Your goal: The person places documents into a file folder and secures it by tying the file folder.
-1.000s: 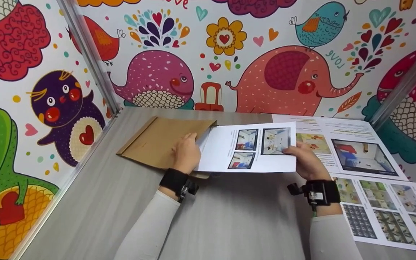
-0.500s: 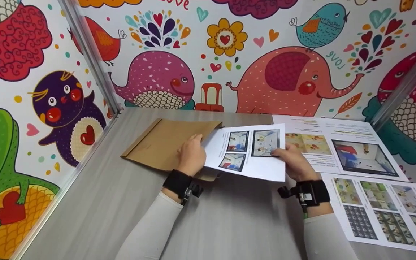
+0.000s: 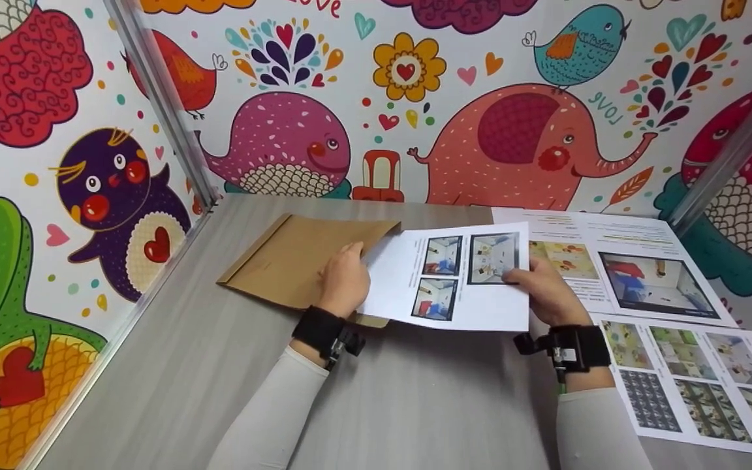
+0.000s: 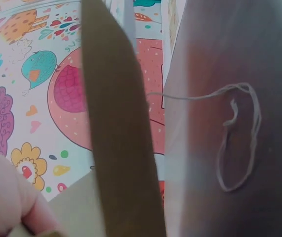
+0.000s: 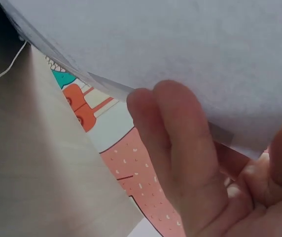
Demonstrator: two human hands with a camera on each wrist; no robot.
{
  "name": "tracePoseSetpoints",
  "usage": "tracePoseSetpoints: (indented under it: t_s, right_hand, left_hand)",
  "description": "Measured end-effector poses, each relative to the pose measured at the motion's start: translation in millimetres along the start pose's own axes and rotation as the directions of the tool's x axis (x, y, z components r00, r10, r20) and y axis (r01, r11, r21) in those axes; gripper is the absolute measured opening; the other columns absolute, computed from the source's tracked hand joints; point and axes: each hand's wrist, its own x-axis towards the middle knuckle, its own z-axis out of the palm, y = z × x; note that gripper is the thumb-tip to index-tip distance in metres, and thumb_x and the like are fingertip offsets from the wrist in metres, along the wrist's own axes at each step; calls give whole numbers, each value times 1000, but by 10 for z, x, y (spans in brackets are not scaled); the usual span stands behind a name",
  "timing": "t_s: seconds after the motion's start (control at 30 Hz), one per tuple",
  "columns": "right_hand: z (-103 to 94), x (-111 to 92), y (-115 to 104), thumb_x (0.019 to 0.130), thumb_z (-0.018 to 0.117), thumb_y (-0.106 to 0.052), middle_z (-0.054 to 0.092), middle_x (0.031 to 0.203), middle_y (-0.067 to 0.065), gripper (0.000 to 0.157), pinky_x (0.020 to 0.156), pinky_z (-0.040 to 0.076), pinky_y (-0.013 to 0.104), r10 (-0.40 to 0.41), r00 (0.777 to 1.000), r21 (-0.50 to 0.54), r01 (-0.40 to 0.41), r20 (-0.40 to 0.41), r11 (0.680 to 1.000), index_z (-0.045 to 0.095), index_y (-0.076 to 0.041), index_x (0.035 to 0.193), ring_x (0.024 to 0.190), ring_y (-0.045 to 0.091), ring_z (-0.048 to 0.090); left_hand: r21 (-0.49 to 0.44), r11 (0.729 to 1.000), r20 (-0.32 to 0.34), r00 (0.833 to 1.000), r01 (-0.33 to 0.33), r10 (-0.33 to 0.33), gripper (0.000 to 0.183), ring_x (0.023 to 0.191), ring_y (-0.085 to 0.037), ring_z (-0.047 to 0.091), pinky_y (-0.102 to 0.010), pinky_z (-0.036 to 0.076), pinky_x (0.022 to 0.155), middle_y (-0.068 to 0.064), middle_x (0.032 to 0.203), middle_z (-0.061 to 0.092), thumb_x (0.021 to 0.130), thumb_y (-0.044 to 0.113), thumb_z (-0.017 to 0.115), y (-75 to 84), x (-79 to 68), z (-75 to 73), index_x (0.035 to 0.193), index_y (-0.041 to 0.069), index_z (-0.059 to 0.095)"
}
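A brown kraft envelope [image 3: 284, 264] is held at its right, open end by my left hand [image 3: 344, 284], whose fingers lie over its upper face. In the left wrist view, a brown flap [image 4: 119, 118] and part of the left hand [image 4: 5, 195] show. From the mouth of the envelope sticks a printed paper sheet [image 3: 480, 305], its left end hidden inside. My right hand [image 3: 555, 294] pinches its right edge, thumb on top; the right wrist view shows fingers [image 5: 188, 133] against its underside. A thin white string [image 4: 254, 128] hangs near the flap.
More printed sheets [image 3: 637, 228] lie on the grey table [image 3: 441, 405] at the right, partly behind the right hand and wrist. Cartoon-printed panels [image 3: 376, 98] enclose the back and sides, with metal posts [image 3: 160, 98] at the corners.
The sheet went left toward the envelope, then back right a little, its near edge now lower. The envelope and left hand have shifted slightly right. Both hands keep their hold.
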Motion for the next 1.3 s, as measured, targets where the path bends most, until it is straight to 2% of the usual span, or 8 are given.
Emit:
tracePoseSetpoints:
  t_s: [0.2, 0.4, 0.63, 0.8, 0.9, 1.0, 1.13, 1.3]
  right_hand:
    - [103, 16, -4, 92, 51, 3, 55, 137, 27, 56, 85, 57, 27, 3, 1000, -21, -4, -26, 1000, 38, 10, 146, 105, 17, 66]
    - [256, 47, 5, 94, 53, -3, 52, 141, 28, 56, 85, 58, 30, 58, 998, -48, -60, -30, 997, 39, 4, 148, 109, 21, 65]
    - [615, 122, 99, 94, 54, -2, 63, 129, 25, 50, 79, 60, 31, 46, 998, 31, -45, -49, 999, 46, 6, 142, 99, 19, 70]
    - [817, 148, 181, 92, 53, 1, 64, 126, 28, 48, 75, 60, 29, 32, 995, 55, -27, -97, 998, 48, 8, 139, 92, 18, 71]
    - [875, 160, 210, 92, 53, 1, 63, 125, 30, 47, 74, 60, 28, 36, 994, 42, -32, -101, 999, 48, 10, 138, 89, 18, 71]
    - [872, 171, 206, 93, 55, -3, 67, 117, 24, 46, 70, 59, 26, 58, 993, 44, -54, -103, 998, 49, 9, 137, 82, 14, 70]
    - [819, 172, 166, 91, 58, -4, 65, 95, 6, 37, 58, 51, 19, 107, 984, 88, -95, -145, 992, 52, 7, 126, 63, 6, 59]
    - [810, 171, 140, 86, 60, 3, 59, 82, 1, 25, 55, 50, 19, 115, 974, 126, -92, -196, 988, 51, 4, 110, 58, 7, 54]
  left_hand:
    - [6, 1000, 6, 1000, -10, 10, 43, 129, -36, 57, -63, 41, 99, -9, 143, 59, 98, 4, 45, 44, -30, 20, 138, 7, 59]
    - [43, 999, -3, 1000, -9, 9, 42, 127, -34, 59, -59, 42, 96, -7, 142, 61, 98, 6, 45, 111, -65, 51, 137, 10, 60]
    - [87, 996, 35, 999, 3, -6, 41, 132, -37, 54, -76, 31, 104, -10, 145, 58, 98, 6, 47, 281, -170, 83, 137, 8, 60]
    - [124, 992, 71, 997, -22, 13, 43, 130, -35, 55, -70, 37, 104, -9, 145, 58, 98, 6, 48, 408, -279, 94, 140, 9, 57]
    - [117, 992, 85, 996, -44, 34, 44, 132, -35, 54, -72, 35, 104, -9, 146, 57, 98, 5, 48, 445, -313, 92, 141, 10, 56]
    - [116, 992, 85, 996, -44, 34, 45, 134, -35, 52, -74, 32, 106, -9, 147, 56, 98, 4, 48, 443, -308, 83, 142, 10, 55]
    - [124, 992, 61, 998, -17, 9, 44, 134, -33, 53, -75, 31, 106, -7, 145, 57, 98, 4, 47, 402, -268, 63, 141, 12, 55]
    - [114, 993, 44, 999, -15, 10, 46, 133, -33, 54, -73, 33, 105, -7, 145, 58, 96, 2, 50, 373, -249, 59, 140, 11, 56]
